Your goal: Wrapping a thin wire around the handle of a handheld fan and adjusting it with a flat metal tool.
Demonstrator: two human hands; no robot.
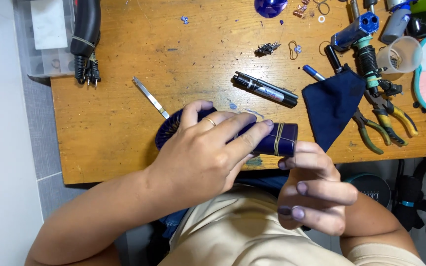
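Observation:
My left hand grips a dark blue handheld fan over the front edge of the wooden table. Its fingers lie along the fan's handle, and the round grille shows behind the hand at left. A yellowish rubber band wraps the handle near its right end. My right hand sits just under that end, fingers curled, thumb touching the handle tip. The nails and fingertips are stained dark.
On the table lie two black markers, a dark blue cloth, pliers, a metal strip, a blue pen, a clear plastic cup and small scraps. A black hose and plug lie at top left.

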